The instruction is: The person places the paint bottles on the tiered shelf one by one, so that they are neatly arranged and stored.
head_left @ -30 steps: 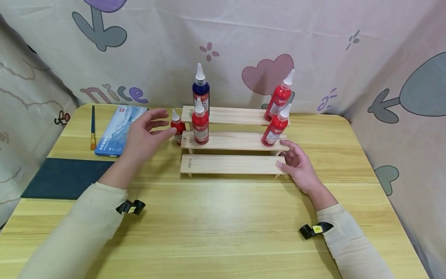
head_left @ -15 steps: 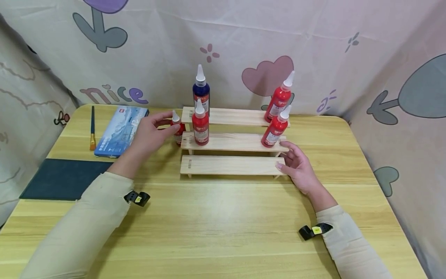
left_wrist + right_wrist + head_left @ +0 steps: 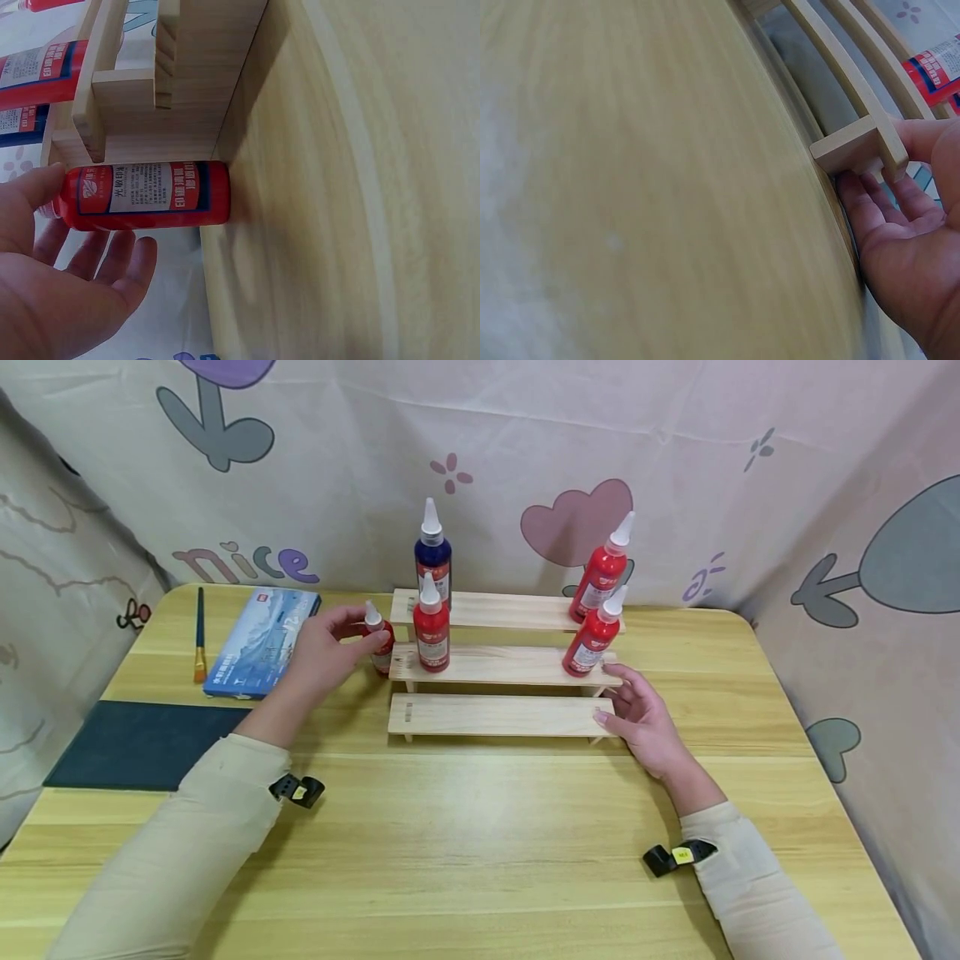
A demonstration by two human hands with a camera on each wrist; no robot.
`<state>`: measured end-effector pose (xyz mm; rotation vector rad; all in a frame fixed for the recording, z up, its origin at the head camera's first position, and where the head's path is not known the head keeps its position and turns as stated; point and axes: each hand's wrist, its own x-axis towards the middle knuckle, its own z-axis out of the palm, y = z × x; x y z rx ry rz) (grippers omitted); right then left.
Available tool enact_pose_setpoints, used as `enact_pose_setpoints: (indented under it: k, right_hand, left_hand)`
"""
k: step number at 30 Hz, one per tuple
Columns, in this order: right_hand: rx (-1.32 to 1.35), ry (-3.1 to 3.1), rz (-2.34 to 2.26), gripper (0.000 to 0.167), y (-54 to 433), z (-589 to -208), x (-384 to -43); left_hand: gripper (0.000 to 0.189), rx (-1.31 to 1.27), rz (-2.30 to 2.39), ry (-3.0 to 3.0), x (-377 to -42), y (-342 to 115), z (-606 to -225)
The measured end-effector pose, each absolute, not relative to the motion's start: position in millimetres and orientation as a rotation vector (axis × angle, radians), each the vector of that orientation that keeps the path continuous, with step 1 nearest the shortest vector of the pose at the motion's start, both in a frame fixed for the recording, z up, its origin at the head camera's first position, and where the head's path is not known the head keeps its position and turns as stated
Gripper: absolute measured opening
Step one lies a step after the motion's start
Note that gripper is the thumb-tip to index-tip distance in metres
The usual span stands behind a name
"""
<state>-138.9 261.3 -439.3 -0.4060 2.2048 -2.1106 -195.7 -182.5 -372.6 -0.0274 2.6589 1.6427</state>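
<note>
In the head view my left hand (image 3: 322, 653) pinches a small red bottle (image 3: 384, 660) with a white pointed cap, at the left end of a three-step wooden rack (image 3: 502, 716). In the left wrist view the thumb presses near the neck of this labelled bottle (image 3: 142, 196), fingers behind it; its base is at the tabletop. My right hand (image 3: 643, 718) grips the right end of the lowest step, its thumb on top. Seen from the right wrist, the fingers (image 3: 862, 206) curl beneath the step beside its leg.
A blue bottle (image 3: 433, 556) and a red bottle (image 3: 600, 578) stand on the top step. Two red bottles, one left (image 3: 432, 639) and one right (image 3: 591, 643), stand on the middle one. A paintbrush (image 3: 199, 639), blue box (image 3: 258, 639) and dark mat (image 3: 142, 743) lie left.
My left hand has moved right to the small red bottle and taken hold of it. The bottle's cap has shifted slightly left. My right hand has stayed on the rack.
</note>
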Motion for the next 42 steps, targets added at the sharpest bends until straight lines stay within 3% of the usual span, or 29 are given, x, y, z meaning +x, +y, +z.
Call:
enact_pose_setpoints:
  k: [20,42]
  right_hand:
    - [-0.422,2.219,-2.098,0.067,261,-438,-142]
    - [-0.401,2.226,-2.080,0.066,263,-440,-140]
  left_hand:
    - [0.042,-0.162,1.820,2.776,-176,-184,-374]
    - [0.040,-0.072,1.864,2.820,-133,-194,-356]
